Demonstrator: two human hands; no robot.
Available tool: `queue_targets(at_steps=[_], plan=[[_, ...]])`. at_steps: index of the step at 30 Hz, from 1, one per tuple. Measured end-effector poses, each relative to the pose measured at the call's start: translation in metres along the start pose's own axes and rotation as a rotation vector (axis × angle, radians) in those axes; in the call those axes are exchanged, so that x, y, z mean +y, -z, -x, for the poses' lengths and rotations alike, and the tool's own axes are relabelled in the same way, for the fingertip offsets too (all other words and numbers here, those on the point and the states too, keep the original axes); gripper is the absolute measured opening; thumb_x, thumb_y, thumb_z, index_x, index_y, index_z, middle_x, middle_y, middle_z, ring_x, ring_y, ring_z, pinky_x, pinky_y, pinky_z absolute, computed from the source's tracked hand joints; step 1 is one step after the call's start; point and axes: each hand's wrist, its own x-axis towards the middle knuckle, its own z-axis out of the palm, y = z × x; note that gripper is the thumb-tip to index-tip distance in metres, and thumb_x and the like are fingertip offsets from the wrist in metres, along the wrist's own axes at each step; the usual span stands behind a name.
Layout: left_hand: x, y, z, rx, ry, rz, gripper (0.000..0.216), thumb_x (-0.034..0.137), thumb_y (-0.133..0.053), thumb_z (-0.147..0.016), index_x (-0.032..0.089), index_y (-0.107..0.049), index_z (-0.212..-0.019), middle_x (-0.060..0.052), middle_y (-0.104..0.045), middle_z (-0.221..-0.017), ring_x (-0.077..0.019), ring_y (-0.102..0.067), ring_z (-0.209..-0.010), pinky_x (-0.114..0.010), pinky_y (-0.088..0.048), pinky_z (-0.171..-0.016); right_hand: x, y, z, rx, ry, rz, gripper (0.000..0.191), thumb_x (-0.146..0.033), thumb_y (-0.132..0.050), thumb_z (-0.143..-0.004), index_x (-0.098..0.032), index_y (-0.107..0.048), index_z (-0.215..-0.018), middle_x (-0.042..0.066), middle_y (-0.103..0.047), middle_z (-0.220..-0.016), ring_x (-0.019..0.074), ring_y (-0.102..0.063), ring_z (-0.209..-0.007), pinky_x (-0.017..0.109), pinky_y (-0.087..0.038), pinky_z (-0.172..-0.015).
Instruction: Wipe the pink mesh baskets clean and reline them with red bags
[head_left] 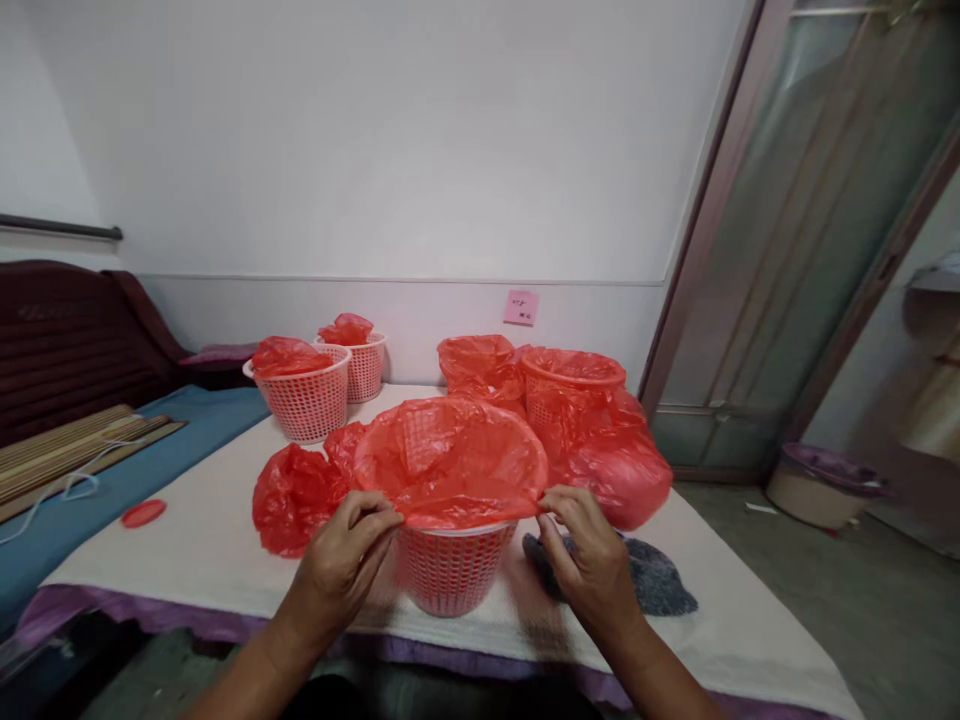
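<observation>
A pink lattice basket [454,572] stands upright at the near edge of the bed, right in front of me. Inside it lies a thin red plastic bag [457,455], its mouth spread wide over most of the rim. On the near side the bag's edge is stretched between my hands, just above the white rim. My left hand [341,560] pinches that edge at the left, and my right hand [589,550] pinches it at the right. Loose red plastic bunches [289,500] against the basket's left side. Under my right hand rests a dark grey cloth [660,578].
Two pink baskets with red bags [307,395] stand at the back left. Behind on the right are bag-covered baskets [574,368] and a bulging red bag [626,470]. A red disc [143,514] lies at left. A lined bin [817,485] stands on the floor by the glass door.
</observation>
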Motion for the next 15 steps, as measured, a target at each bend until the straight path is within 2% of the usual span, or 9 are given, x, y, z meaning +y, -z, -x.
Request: queue_targets(at_steps=[6, 10, 13, 15], plan=[[0.001, -0.002, 0.01, 0.017, 0.026, 0.052, 0.027, 0.001, -0.051, -0.088, 0.019, -0.057, -0.108, -0.006, -0.048, -0.113, -0.0123, -0.052, -0.107, -0.023, -0.045, -0.091, 0.002, 0.002, 0.003, -0.045, 0.031, 0.0, 0.017, -0.01, -0.049, -0.091, -0.02, -0.056, -0.103, 0.008, -0.054, -0.103, 0.0203, -0.055, -0.098, 0.036, -0.047, -0.084], [-0.004, -0.008, 0.023, 0.015, 0.016, 0.026, 0.03, -0.001, -0.052, -0.087, 0.019, -0.058, -0.108, -0.009, -0.044, -0.123, -0.0136, -0.051, -0.112, -0.024, -0.046, -0.091, 0.005, 0.001, 0.006, -0.105, 0.041, 0.043, 0.019, -0.008, -0.048, -0.09, -0.019, -0.057, -0.102, 0.01, -0.052, -0.107, 0.0216, -0.054, -0.102, 0.038, -0.047, -0.087], [-0.005, -0.013, 0.028, 0.056, 0.029, -0.009, 0.032, 0.0, -0.053, -0.086, 0.021, -0.06, -0.108, -0.009, -0.043, -0.127, -0.0141, -0.051, -0.113, -0.025, -0.046, -0.091, 0.008, -0.003, 0.01, -0.155, 0.049, 0.1, 0.019, -0.008, -0.047, -0.089, -0.018, -0.057, -0.101, 0.011, -0.053, -0.109, 0.023, -0.053, -0.101, 0.039, -0.048, -0.086], [-0.003, -0.014, 0.031, 0.107, 0.097, 0.017, 0.032, 0.002, -0.055, -0.085, 0.023, -0.063, -0.108, -0.008, -0.043, -0.129, -0.0164, -0.049, -0.117, -0.028, -0.044, -0.095, 0.01, -0.005, 0.012, -0.163, 0.029, 0.116, 0.025, -0.008, -0.045, -0.09, -0.018, -0.056, -0.109, 0.013, -0.053, -0.116, 0.0246, -0.052, -0.107, 0.041, -0.048, -0.088]])
